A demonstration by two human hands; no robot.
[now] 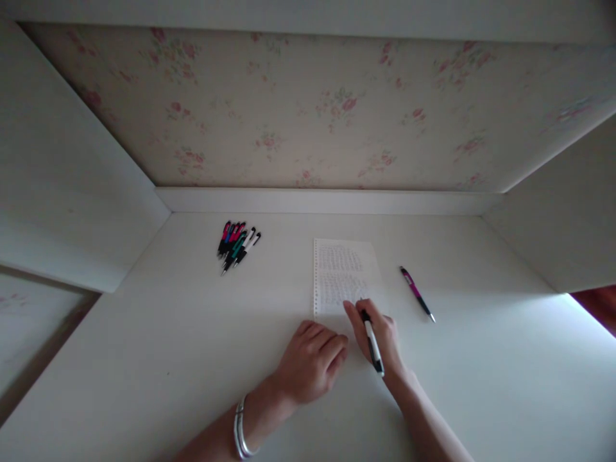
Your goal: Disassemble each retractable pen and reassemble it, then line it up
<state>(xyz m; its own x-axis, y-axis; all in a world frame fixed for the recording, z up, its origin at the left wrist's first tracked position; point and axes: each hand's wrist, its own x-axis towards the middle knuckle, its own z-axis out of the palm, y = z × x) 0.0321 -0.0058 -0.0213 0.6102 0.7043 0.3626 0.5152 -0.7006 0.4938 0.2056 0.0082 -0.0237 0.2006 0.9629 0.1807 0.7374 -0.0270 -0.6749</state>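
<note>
A white and black pen (374, 345) is gripped in my right hand (382, 333), its back end pointing down toward my wrist. That hand rests over the lower right part of a sheet of paper (339, 268), which has rows of handwriting and punched holes along its left edge. The pen's tip is mostly hidden by my fingers. My left hand (315, 359) lies closed on the desk at the paper's bottom edge, fingers curled, with nothing visible in it.
To the right of the paper lies a purple and black pen (416, 293). Several pens (237, 244) in pink, blue, green and white form a pile at the back left. White panels enclose the white desk (192, 359) on both sides; floral wallpaper (308, 115) covers the back.
</note>
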